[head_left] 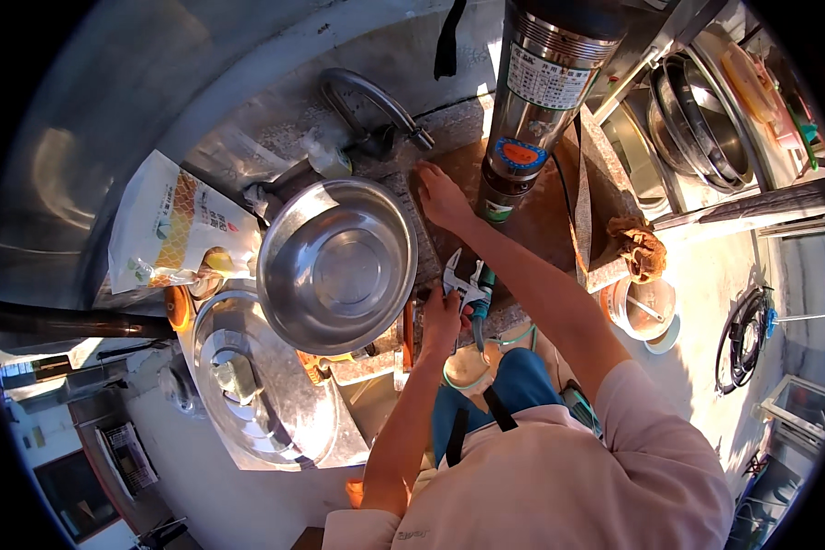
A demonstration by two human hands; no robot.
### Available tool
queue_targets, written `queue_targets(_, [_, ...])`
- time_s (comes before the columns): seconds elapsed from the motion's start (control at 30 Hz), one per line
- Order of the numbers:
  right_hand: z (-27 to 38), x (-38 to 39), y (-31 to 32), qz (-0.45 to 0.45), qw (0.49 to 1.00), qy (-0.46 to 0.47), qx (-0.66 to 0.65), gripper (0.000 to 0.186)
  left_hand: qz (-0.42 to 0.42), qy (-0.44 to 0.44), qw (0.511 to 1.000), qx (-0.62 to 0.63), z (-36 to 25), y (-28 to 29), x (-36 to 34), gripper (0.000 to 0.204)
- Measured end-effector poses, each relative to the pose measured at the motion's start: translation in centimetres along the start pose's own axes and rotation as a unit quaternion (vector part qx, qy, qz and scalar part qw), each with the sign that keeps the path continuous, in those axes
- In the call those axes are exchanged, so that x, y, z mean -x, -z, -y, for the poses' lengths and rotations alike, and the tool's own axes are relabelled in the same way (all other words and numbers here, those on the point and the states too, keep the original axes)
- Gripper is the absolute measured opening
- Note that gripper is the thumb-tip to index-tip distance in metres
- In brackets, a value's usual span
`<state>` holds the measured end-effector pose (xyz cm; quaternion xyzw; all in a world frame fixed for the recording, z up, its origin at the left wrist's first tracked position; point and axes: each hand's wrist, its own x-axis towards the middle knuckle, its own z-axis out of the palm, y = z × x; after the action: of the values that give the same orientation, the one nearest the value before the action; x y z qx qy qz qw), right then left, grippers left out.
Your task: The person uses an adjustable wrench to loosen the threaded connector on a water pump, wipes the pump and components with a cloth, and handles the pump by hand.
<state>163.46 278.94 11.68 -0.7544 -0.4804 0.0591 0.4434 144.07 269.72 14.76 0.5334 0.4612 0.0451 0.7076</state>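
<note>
My left hand [442, 318] is closed round a silver adjustable wrench [463, 282], whose jaws point away from me over the near edge of the sink. A teal-green fitting or handle [487, 282] lies right beside the wrench; I cannot make out its kind. Farther off, my right hand [443, 199] rests at the sink's left edge below the faucet, fingers stretched forward and holding nothing visible. Past the right wrist, a tall stainless steel cylinder [527, 115], like a submersible pump, stands in the brown stone sink [555, 234].
Left of my hands is a steel basin [337, 266], with a white printed bag [179, 225] behind it. A curved faucet [376, 96] reaches toward the sink. To the right are a rack of steel pans [697, 119], a bucket [642, 307] and a coiled black hose [745, 335].
</note>
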Motion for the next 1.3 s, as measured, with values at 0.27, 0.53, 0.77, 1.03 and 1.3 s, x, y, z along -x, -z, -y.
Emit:
queue_targets(0.27, [-1.1, -10.5, -6.3, 0.181, 0.954, -0.049, 0.233, 0.070, -0.018, 0.027, 0.998, 0.058, 1.9, -1.0, 1.0, 0.016])
queue_targets(0.53, [-1.9, -4.0, -1.6, 0.088, 0.991, -0.042, 0.094, 0.041, -0.110, -0.014, 0.994, -0.022, -4.6, -1.3, -5.7, 0.021])
queue_targets(0.77, [-3.0, 2.8, 0.0, 0.027, 0.949, -0.255, -0.182, 0.038, -0.157, -0.114, 0.979, -0.070, -6.6, -2.4, -11.5, 0.026])
queue_targets(1.03, [-0.4, 1.8, 0.2, 0.039, 0.781, -0.327, -0.531, 0.045, -0.105, -0.219, 0.963, -0.116, -7.0, -1.0, -10.5, 0.041])
queue_targets(1.3, [1.5, 1.4, 3.9, 0.027, 0.816, -0.422, -0.394, 0.048, -0.280, -0.057, 0.941, 0.179, -0.3, 3.3, 6.6, 0.032])
